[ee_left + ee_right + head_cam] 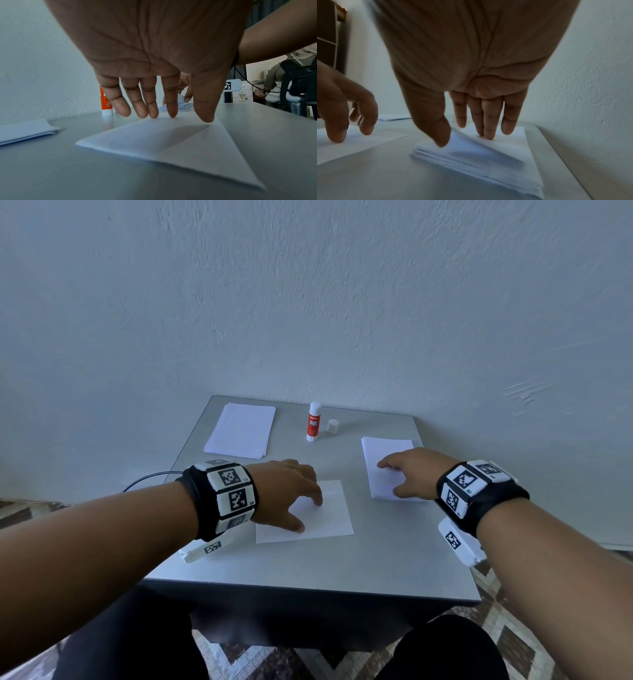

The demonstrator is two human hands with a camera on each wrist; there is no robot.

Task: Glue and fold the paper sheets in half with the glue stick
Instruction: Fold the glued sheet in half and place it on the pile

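While both forearms reach forward over a small grey table [308,570], the left hand [287,494] rests on a single white paper sheet [329,518] lying flat near the middle of the table. Its fingers [152,106] are straight and slightly spread, with the tips and the thumb touching the sheet; nothing is gripped. The right hand [414,474] rests on a stack of folded sheets [383,453] toward the right side of the table. In the right wrist view its fingers [488,121] are straight and close together, pressing on the top of that stack, and the thumb touches the stack's near left edge, where the top layer is lifted slightly. It holds nothing either.

Near the far edge of the table a glue stick [313,422], white with a red label, stands upright. Its white cap [333,426] stands just to the right of it, apart from the stick. At the far left of the table lies another stack of flat white paper [239,431]. Both wrists wear black bands [222,501] carrying black-and-white square markers. A pale wall [308,302] rises behind the table.
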